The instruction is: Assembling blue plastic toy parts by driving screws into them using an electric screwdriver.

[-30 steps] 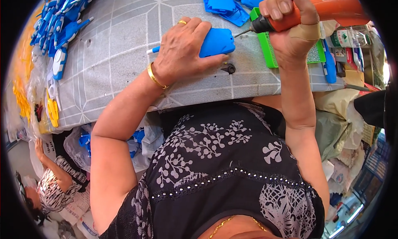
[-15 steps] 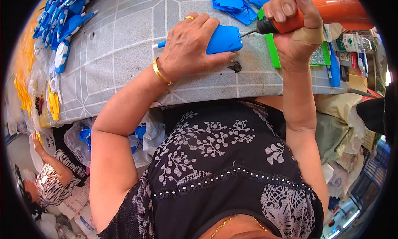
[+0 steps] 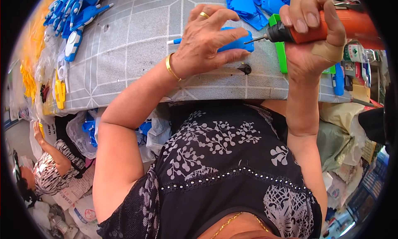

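Note:
On the table lies a blue plastic case with a white-tipped blue stick showing past the other side of my left hand. That hand covers much of the case, its thumb along the near edge and its fingers bent and parted over the top. My right hand is wrapped round an orange power screwdriver with a black nose. Its thin bit points left, with the tip at the case's right end; whether it touches cannot be made out. A small black pointed piece lies just nearer me.
A green tray sits partly behind my right hand. Several blue plastic parts lie at the far edge. Blue-and-white pieces are heaped at far left, near yellow parts. Another person sits at lower left.
My left fingers have lifted and spread over the case. The screwdriver's bit has come from beside the case's end to over it. The whole view has shifted slightly.

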Demonstrator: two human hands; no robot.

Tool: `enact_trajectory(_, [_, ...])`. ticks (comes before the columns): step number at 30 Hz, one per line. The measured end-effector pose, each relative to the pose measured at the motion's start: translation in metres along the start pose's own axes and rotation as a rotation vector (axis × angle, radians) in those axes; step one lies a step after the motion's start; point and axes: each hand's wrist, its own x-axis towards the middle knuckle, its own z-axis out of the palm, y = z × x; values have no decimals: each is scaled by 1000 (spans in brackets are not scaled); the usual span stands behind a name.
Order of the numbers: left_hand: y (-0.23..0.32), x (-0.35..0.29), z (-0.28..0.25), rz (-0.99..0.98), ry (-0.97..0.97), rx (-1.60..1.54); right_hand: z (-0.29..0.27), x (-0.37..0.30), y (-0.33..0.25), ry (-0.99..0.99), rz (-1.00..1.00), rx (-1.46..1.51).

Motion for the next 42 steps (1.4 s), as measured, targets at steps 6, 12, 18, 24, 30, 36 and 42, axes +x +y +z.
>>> enact_trajectory(6, [-6,-5,1,86,60,-110,10,-6,22,378,-310,-1397])
enact_trajectory(12, [-5,-10,-5,14,46,-157,9,9,39,703,-513,-1175])
enact_trajectory(18, [-4,-7,-5,-16,31,-188,-19,6,19,8,33,30])
enact_trajectory(24, [-3,-9,-5,-54,14,-203,-2,-2,26,425,-320,-1417])
enact_trajectory(30, [-5,-11,6,-95,72,-239,-25,5,18,-34,-24,-75])
enact_trajectory(36, [-3,-8,5,-74,75,-269,-21,4,17,28,-20,-35])
enact_trajectory(42, [-5,-10,9,-70,101,-255,-24,4,20,-8,-47,-96])
